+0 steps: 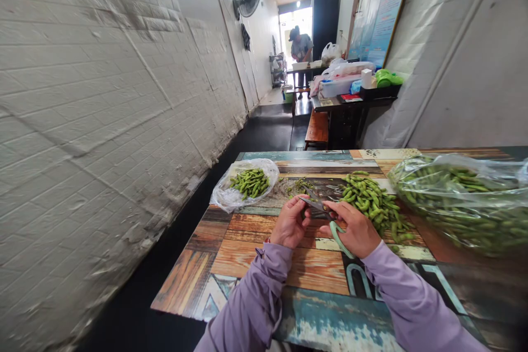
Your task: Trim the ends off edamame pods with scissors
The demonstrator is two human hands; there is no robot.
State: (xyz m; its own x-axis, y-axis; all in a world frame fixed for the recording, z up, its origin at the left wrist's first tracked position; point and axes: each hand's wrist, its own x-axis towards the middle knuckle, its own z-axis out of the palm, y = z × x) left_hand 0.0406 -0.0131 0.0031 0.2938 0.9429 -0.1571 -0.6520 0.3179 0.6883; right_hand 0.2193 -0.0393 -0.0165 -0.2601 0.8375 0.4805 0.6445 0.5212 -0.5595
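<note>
My right hand (355, 229) grips a pair of scissors (325, 215) with pale green handles; the blades point left and away. My left hand (290, 224) pinches a green pod at the blades; the pod itself is mostly hidden by the fingers. A loose heap of green edamame pods (372, 201) lies just right of the hands. Small cut trimmings (300, 185) are scattered beyond the scissors. A bowl lined with clear plastic (231, 196) holds trimmed pods at the far left of the table.
A large clear plastic bag full of pods (462, 203) lies on the table's right. The painted wooden table (256, 264) stands beside a white brick wall (103, 121). A person stands at a far table down the aisle; benches and a cluttered table sit between.
</note>
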